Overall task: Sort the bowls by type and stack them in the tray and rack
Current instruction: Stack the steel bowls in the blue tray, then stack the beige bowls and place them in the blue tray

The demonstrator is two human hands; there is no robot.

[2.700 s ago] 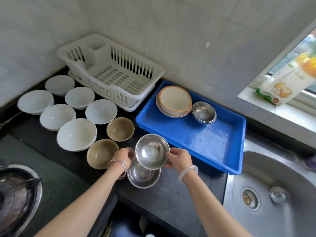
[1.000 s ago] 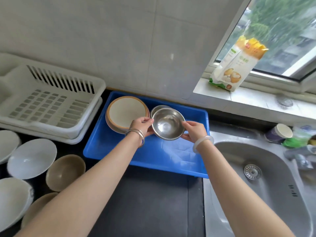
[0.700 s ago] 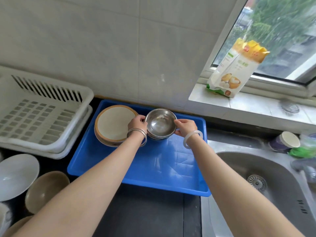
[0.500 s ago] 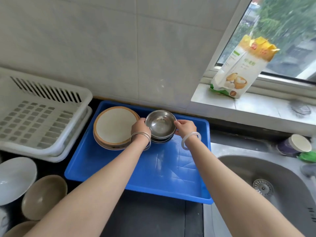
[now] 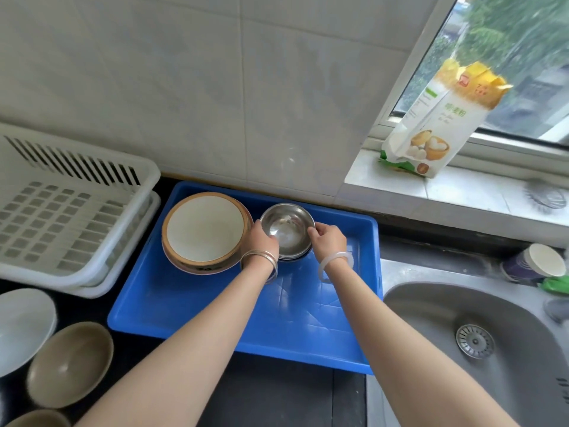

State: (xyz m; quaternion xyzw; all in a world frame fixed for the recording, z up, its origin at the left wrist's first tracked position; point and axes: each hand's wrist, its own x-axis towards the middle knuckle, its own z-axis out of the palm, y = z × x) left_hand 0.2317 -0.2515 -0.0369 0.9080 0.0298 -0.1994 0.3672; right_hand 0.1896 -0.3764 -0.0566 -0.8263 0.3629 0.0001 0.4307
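Observation:
A steel bowl [image 5: 287, 229] sits nested on other steel bowls at the back of the blue tray [image 5: 277, 315]. My left hand [image 5: 261, 238] grips its left rim and my right hand [image 5: 327, 240] pinches its right rim. Left of it in the tray rests a stack of wide cream bowls with brown rims [image 5: 204, 231]. The white dish rack [image 5: 67, 211] stands to the left, with nothing in it. On the dark counter at lower left are a white bowl [image 5: 21, 328] and two brown bowls [image 5: 72, 363], the nearer one [image 5: 40, 420] cut off by the frame.
A steel sink [image 5: 480, 349] lies to the right of the tray. A flour bag [image 5: 437, 124] leans on the window sill. A cup [image 5: 535, 263] and green item [image 5: 557, 285] sit at the sink's far corner. Tiled wall runs behind the tray.
Both hands carried the steel bowl from the counter to the tray and lowered it onto the steel bowl stack. In the last half second it settled deeper; hands still hold the rim.

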